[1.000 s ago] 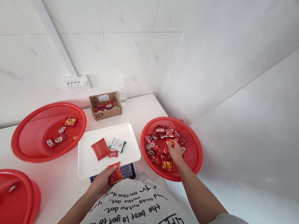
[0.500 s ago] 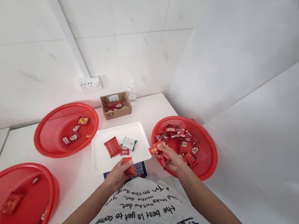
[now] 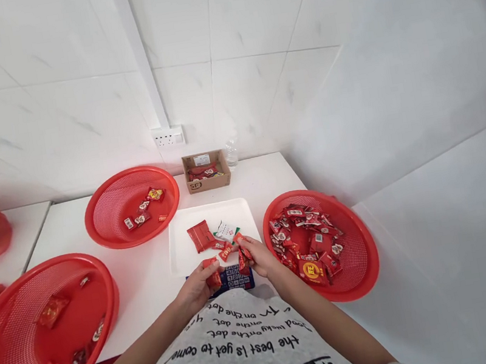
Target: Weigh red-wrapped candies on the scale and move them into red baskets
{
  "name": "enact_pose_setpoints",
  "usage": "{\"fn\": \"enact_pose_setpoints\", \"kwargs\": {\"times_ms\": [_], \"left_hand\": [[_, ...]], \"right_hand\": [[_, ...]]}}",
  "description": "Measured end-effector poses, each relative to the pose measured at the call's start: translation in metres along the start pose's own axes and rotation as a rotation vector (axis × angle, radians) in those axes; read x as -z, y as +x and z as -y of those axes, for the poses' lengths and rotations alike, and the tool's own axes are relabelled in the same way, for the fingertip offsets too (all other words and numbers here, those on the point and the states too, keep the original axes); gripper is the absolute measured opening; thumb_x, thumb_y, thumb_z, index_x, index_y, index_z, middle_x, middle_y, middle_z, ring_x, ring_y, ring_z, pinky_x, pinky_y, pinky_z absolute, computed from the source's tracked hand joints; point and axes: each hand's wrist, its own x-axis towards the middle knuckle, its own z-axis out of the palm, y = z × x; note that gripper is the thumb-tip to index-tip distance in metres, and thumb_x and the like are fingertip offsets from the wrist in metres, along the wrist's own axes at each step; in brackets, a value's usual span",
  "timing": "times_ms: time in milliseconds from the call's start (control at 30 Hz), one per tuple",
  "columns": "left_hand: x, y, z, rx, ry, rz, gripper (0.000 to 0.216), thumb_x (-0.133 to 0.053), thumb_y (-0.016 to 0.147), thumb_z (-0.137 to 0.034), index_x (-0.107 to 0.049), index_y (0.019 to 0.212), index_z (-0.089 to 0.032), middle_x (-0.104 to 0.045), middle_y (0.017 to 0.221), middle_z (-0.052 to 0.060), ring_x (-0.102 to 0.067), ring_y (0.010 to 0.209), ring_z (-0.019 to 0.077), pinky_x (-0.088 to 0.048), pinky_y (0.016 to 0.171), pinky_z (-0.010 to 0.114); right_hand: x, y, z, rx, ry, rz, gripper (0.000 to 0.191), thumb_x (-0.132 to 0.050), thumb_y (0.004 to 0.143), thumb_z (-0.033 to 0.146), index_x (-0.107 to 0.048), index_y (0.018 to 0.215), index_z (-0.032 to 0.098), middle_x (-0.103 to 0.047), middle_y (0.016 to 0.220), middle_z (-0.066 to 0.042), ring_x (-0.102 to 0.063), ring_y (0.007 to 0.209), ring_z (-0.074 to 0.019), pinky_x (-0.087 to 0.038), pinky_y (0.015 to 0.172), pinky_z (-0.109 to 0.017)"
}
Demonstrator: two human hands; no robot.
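Observation:
My left hand point(image 3: 198, 288) is closed on a red snack packet point(image 3: 212, 273) at the front edge of the white tray. My right hand point(image 3: 254, 255) pinches several small red packets point(image 3: 243, 260), one of them sticking out toward the left hand. Both hands are close together over the keypad point(image 3: 235, 278) of a scale. On the white tray point(image 3: 179, 232) lie a larger red packet point(image 3: 200, 236), a white and green packet point(image 3: 226, 232) and a small red packet point(image 3: 219, 244) partly behind the right hand's packets.
At the right stands a red basket point(image 3: 368, 248) full of red packets. Two more red baskets, one behind left point(image 3: 101, 192) and one front left point(image 3: 109, 301), hold a few packets. A cardboard box point(image 3: 209, 183) of packets and a clear plastic bottle point(image 3: 232, 154) stand by the wall.
My right hand has moved left from the right basket's rim to the tray's front, bringing its packets beside my left hand. My left hand keeps its packet. The view has shifted left.

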Motion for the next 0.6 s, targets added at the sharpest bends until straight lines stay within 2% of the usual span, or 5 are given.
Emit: {"fn": "enact_pose_setpoints", "kwargs": {"times_ms": [167, 367, 600], "left_hand": [[-0.001, 0.0, 0.0, 0.006, 0.019, 0.078, 0.035, -0.077, 0.064, -0.031, -0.059, 0.09, -0.017, -0.069, 0.079, 0.002, -0.062, 0.064, 0.0134, -0.046, 0.06, 0.024], [-0.009, 0.013, -0.003, 0.003, 0.041, 0.282, 0.049, -0.075, 0.067, -0.031, -0.06, 0.112, -0.02, -0.069, 0.101, 0.009, -0.066, 0.085, 0.0206, -0.048, 0.068, 0.027], [0.002, 0.016, -0.007, -0.003, 0.016, 0.195, 0.043, -0.073, 0.069, -0.031, -0.062, 0.108, -0.018, -0.069, 0.102, 0.009, -0.066, 0.077, 0.0181, -0.051, 0.064, 0.025]], "right_hand": [[0.007, -0.006, -0.002, -0.055, 0.005, -0.04, 0.025, -0.068, 0.069, 0.037, -0.052, 0.076, 0.019, -0.06, 0.062, 0.004, -0.04, 0.036, -0.0026, -0.017, 0.03, -0.013], [0.003, -0.009, -0.005, -0.066, 0.015, 0.016, 0.024, -0.067, 0.07, 0.034, -0.052, 0.08, 0.019, -0.056, 0.057, 0.006, -0.041, 0.037, -0.0031, -0.017, 0.03, -0.013], [0.002, -0.015, -0.003, -0.111, -0.026, 0.008, 0.029, -0.068, 0.068, 0.037, -0.05, 0.083, 0.02, -0.058, 0.061, 0.006, -0.04, 0.036, -0.0027, -0.017, 0.029, -0.013]]}}
